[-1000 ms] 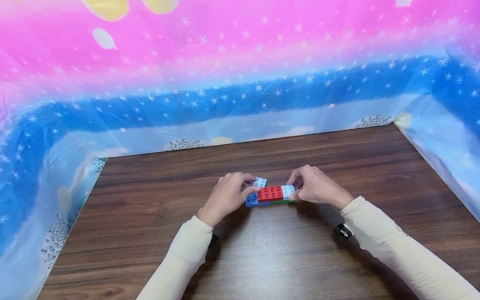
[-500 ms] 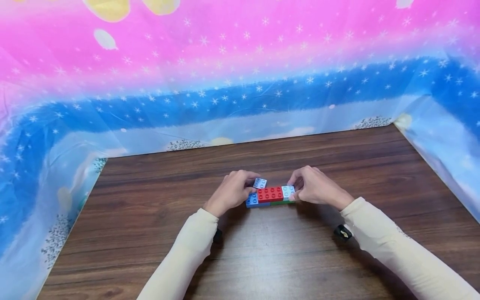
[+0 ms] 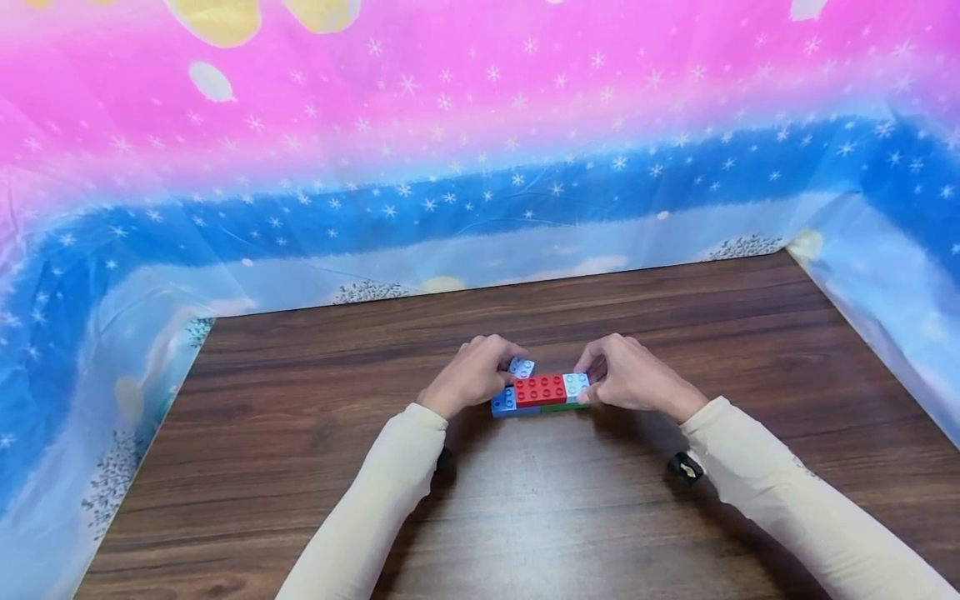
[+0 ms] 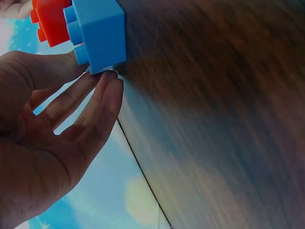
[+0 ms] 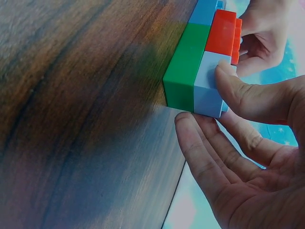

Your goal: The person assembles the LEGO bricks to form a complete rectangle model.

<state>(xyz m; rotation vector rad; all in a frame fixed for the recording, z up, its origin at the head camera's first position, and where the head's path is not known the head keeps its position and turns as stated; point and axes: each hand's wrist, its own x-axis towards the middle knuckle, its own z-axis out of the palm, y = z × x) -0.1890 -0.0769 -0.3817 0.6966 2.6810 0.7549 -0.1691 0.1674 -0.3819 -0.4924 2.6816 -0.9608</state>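
Observation:
A low row of toy building bricks lies on the table, with a blue brick (image 4: 100,36) and a green brick (image 5: 186,71) as its base. A red brick (image 3: 540,389) bridges them, and a light-blue brick (image 5: 209,88) sits on the green one's right end. My right hand (image 3: 630,372) pinches that right-end light-blue brick between thumb and fingers. Behind the row's left part is a second light-blue brick (image 3: 522,367), tilted relative to the row. My left hand (image 3: 474,375) has its thumb and fingers around this rear brick, which is mostly hidden in the left wrist view.
The brown wooden table (image 3: 315,450) extends around the bricks on every side. A patterned pink and blue cloth (image 3: 450,167) hangs along its back and sides. A dark strap (image 3: 686,467) shows at the right wrist.
My left hand has shifted slightly right and away from me, and the rear light-blue brick has turned a little. The right hand and the brick row stay almost still.

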